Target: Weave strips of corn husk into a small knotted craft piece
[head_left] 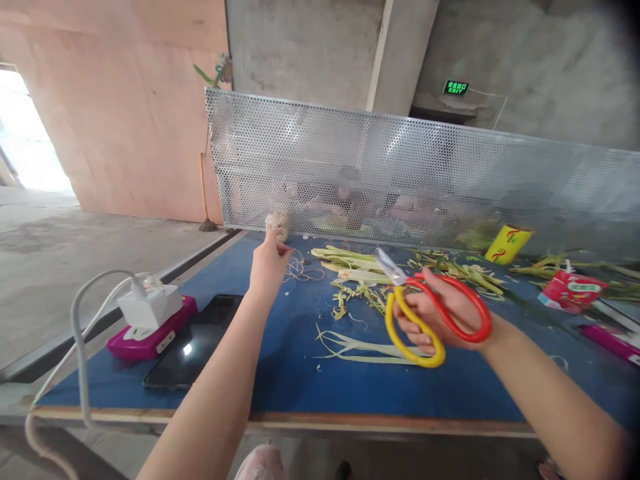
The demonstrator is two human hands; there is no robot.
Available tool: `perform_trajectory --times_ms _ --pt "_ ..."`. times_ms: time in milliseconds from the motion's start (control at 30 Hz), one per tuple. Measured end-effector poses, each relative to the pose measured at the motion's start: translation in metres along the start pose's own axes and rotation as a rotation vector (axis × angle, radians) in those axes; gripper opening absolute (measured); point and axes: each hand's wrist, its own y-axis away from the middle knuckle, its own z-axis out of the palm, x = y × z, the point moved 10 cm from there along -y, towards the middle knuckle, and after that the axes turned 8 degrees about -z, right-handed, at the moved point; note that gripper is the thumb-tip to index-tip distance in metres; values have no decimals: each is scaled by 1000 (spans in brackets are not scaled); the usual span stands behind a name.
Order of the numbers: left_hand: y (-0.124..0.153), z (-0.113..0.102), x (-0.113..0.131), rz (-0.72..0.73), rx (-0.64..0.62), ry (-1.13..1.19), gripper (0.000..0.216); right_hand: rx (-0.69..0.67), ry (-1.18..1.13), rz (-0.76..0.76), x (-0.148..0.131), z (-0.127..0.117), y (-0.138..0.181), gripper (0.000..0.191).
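My left hand (270,263) reaches to the table's back left, its fingers closed beside a ball of off-white string (278,221). A thin loose strand (304,272) runs from near its fingertips and lies in loops on the table. In my right hand (440,310) is a pair of scissors (417,300) with one red and one yellow handle, its blades together and pointing up and left. Beneath and behind the scissors lie pale green stalks (350,260). Long, thin pale strips (357,347) lie nearer the front edge.
A perforated metal screen (320,153) stands along the back of the blue table (300,387). On the left are a black phone (200,343) and a purple power strip (135,343) with a white plug. To the right are a yellow roll (507,245) and a red packet (573,291).
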Motion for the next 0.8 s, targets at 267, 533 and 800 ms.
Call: perform_trajectory --times_ms 267,533,800 --pt "4 -2 4 23 11 67 44 -387 -224 202 25 95 -53 81" --pt "3 -2 4 -2 8 112 43 -352 -429 155 27 97 -88 78" --pt "4 2 2 -23 -11 125 43 -397 -444 196 30 108 -94 77"
